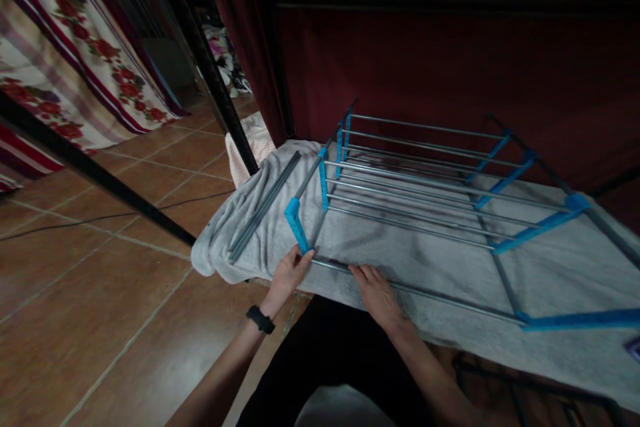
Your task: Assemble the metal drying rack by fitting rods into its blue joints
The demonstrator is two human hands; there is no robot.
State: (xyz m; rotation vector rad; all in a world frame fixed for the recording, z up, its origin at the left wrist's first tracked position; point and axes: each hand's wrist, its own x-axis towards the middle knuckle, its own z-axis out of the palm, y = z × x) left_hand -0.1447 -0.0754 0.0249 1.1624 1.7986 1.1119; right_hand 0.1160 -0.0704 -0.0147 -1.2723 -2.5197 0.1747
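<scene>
A metal rack [425,187] of grey rods with blue plastic side brackets lies on a grey towel [350,240]. My left hand [289,275], with a black band on the wrist, pinches the lower end of a blue bracket [296,223] at the rack's near left corner. My right hand [376,293] lies on the nearest grey rod [440,299], fingers curled over it. Two loose grey rods [265,207] rest on the towel to the left of the rack.
The towel covers a low surface that ends just in front of my hands. Brown floor tiles [100,293] spread to the left, crossed by a black pole [90,170] and a thin cable. A flowered cloth [60,47] hangs at far left; a dark red wall stands behind.
</scene>
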